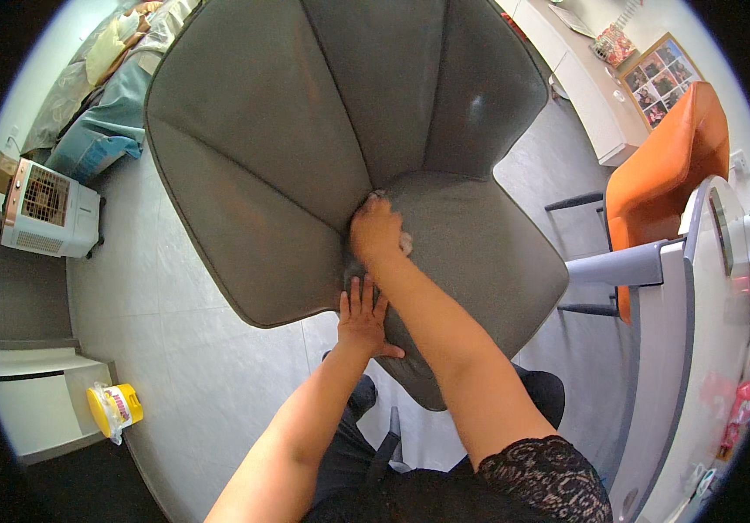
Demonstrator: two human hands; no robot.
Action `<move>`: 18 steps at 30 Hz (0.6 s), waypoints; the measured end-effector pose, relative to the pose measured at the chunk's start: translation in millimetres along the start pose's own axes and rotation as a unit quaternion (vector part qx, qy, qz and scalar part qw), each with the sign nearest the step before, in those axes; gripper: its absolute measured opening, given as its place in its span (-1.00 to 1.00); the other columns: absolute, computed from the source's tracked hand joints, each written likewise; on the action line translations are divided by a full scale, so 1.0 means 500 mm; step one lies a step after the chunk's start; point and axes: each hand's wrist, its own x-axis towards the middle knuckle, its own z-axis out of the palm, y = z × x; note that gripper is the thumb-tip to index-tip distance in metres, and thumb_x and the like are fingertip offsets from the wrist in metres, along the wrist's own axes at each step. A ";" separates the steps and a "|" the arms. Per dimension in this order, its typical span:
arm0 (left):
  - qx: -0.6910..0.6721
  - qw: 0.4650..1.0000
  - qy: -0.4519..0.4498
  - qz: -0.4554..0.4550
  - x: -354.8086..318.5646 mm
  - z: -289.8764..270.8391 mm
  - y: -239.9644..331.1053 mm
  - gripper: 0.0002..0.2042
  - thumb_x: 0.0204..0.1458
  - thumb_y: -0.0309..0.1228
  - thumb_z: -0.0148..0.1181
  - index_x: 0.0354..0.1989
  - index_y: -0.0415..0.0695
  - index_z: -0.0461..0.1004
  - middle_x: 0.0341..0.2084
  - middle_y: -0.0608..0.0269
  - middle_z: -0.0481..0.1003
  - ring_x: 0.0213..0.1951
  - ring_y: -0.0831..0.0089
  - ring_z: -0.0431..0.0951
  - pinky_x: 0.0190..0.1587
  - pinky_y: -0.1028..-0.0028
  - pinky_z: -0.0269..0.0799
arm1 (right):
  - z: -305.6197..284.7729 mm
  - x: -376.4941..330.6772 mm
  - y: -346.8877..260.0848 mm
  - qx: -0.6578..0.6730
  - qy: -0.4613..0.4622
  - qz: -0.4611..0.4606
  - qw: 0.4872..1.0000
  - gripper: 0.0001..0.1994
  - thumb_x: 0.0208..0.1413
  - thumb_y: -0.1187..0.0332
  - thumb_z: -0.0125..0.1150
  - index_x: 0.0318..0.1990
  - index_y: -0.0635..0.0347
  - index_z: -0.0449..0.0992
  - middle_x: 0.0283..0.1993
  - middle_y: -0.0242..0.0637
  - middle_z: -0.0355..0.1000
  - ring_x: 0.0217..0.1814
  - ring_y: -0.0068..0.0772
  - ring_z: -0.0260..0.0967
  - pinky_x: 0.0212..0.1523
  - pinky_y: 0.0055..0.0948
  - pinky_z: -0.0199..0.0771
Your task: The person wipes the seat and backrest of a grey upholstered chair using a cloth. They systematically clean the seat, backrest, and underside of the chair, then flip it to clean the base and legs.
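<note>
A large dark grey padded chair (488,235) fills the middle, its wide seamed backrest (261,96) fanning out toward the far side. My right hand (376,232) is closed and pressed into the crease where the seat meets the backrest. Pale bits of what looks like a crumpled cloth (406,244) show at its edge; the rest is hidden under the fingers. Closer to me, my left hand (363,326) lies with fingers spread on the near left part of the seat, holding nothing. My right forearm crosses over the seat.
An orange chair (667,170) and a white-topped table (706,349) stand at the right. A white cabinet (584,87) is far right. On the left are a white air cooler (52,209), piled fabrics (105,113) and a yellow tub (115,410) on the grey tiled floor (192,375).
</note>
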 end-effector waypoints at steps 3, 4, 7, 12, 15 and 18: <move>-0.013 0.999 -0.033 0.000 0.004 -0.005 0.001 0.35 -0.47 0.47 0.24 0.46 -0.10 -0.24 0.43 -0.18 -0.28 0.43 -0.18 -0.44 0.38 -0.11 -0.53 | 0.027 -0.039 -0.011 -0.002 -0.015 -0.117 0.993 -0.59 0.02 0.28 0.17 0.03 0.25 0.53 0.18 0.06 0.36 0.26 0.08 0.25 0.03 -0.13 0.47; -0.022 0.999 -0.042 -0.005 -0.001 -0.004 -0.010 0.35 -0.47 0.47 0.25 0.46 -0.10 -0.24 0.43 -0.18 -0.26 0.43 -0.18 -0.43 0.38 -0.11 -0.53 | -0.023 -0.046 0.003 0.058 -0.113 -0.175 0.976 -0.58 -0.04 0.32 0.19 0.03 0.19 0.54 0.18 0.05 0.36 0.24 0.07 0.27 0.07 -0.16 0.46; -0.037 0.999 0.009 0.002 -0.006 -0.007 -0.006 0.36 -0.49 0.47 0.25 0.46 -0.11 -0.24 0.43 -0.17 -0.26 0.43 -0.17 -0.39 0.38 -0.11 -0.50 | -0.058 -0.015 0.096 0.293 -0.234 -0.116 0.920 -0.58 -0.12 0.35 0.19 0.00 -0.07 0.58 0.07 0.04 0.43 0.17 0.05 0.34 0.10 -0.15 0.43; -0.017 0.999 0.039 -0.001 -0.008 0.006 -0.004 0.38 -0.53 0.48 0.26 0.47 -0.05 -0.26 0.44 -0.13 -0.34 0.44 -0.15 -0.47 0.38 -0.08 -0.52 | -0.018 0.034 0.121 0.196 0.082 0.110 0.971 -0.65 -0.02 0.33 0.19 -0.03 0.16 0.53 0.00 -0.04 0.43 0.12 0.05 0.32 0.02 -0.10 0.44; -0.004 1.000 0.019 -0.010 0.003 0.000 -0.001 0.35 -0.53 0.48 0.25 0.47 0.01 -0.22 0.45 -0.05 -0.42 0.44 -0.10 -0.51 0.39 -0.02 -0.56 | 0.006 0.056 0.047 0.065 -0.034 0.100 0.992 -0.61 0.09 0.30 0.12 0.03 0.35 0.47 0.19 0.07 0.31 0.23 0.10 0.22 0.04 -0.11 0.46; 0.012 1.000 -0.014 0.008 0.002 0.001 0.001 0.36 -0.47 0.51 0.19 0.46 -0.08 -0.26 0.44 -0.09 -0.27 0.43 -0.17 -0.46 0.38 -0.12 -0.53 | -0.010 0.016 -0.017 0.072 -0.097 0.039 0.992 -0.59 0.10 0.32 0.10 0.07 0.36 0.46 0.29 0.13 0.21 0.26 0.10 0.21 0.07 -0.14 0.46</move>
